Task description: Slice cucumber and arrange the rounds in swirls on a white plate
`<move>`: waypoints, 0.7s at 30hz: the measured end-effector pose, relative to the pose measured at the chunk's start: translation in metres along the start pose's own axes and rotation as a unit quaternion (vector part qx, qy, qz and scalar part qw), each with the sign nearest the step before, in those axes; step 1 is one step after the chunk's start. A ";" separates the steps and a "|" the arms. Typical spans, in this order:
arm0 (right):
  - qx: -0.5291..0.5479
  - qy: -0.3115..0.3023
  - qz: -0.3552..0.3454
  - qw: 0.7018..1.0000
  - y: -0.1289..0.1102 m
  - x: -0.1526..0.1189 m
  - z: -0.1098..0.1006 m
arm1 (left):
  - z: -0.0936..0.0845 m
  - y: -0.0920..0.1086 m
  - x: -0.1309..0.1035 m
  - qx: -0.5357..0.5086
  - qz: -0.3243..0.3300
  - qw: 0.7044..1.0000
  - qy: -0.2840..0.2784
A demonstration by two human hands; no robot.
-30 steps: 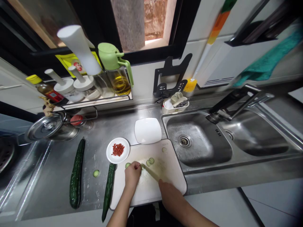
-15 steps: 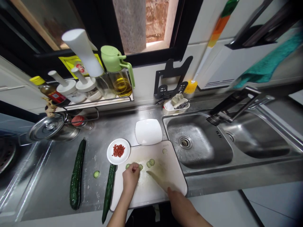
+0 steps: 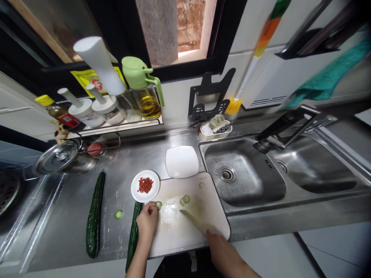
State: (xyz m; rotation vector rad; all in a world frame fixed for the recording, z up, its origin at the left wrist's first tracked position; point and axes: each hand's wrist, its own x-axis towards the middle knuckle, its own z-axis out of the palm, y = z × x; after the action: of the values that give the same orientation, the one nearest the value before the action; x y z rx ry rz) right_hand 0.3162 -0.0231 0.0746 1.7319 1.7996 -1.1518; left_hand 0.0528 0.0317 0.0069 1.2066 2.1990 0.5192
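Observation:
My left hand is closed over the left part of the white cutting board, its fingertips at a cucumber slice. What else those fingers may hold is too small to tell. In my right hand is a knife, its blade low over the board and pointing up-left. Two overlapping cucumber slices lie beyond the knife tip, and a pale slice is near the board's far right corner. A cucumber rests along the board's left edge, partly behind my left wrist.
A white plate with red pieces and a white square plate stand behind the board. On the left are a whole cucumber and a slice. The sink is on the right; a jar shelf is at the back.
My left hand has moved left across the board, and the slice by its fingertips is now left of where slices were near it before. My right hand and the knife have barely moved.

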 end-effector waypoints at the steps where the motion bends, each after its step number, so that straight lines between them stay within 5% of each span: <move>1: -0.002 -0.001 -0.001 1.000 0.000 0.000 0.000 | 0.000 0.000 0.000 0.003 0.007 1.000 0.006; 7: -0.007 0.005 -0.003 1.000 0.001 0.001 0.002 | 0.008 0.010 0.000 0.007 0.108 0.993 0.052; 15: -0.001 -0.011 0.007 1.000 -0.004 -0.005 -0.007 | 0.044 0.057 -0.002 -0.030 0.231 0.961 -0.148; 21: -0.015 -0.030 0.012 0.999 -0.008 -0.007 -0.014 | 0.053 0.069 -0.005 -0.010 0.215 0.962 -0.171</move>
State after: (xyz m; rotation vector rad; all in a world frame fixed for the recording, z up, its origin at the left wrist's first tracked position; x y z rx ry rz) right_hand 0.3134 -0.0162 0.0907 1.6789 1.7471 -1.1485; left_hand 0.1322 0.0666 0.0078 1.6380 1.6439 0.4575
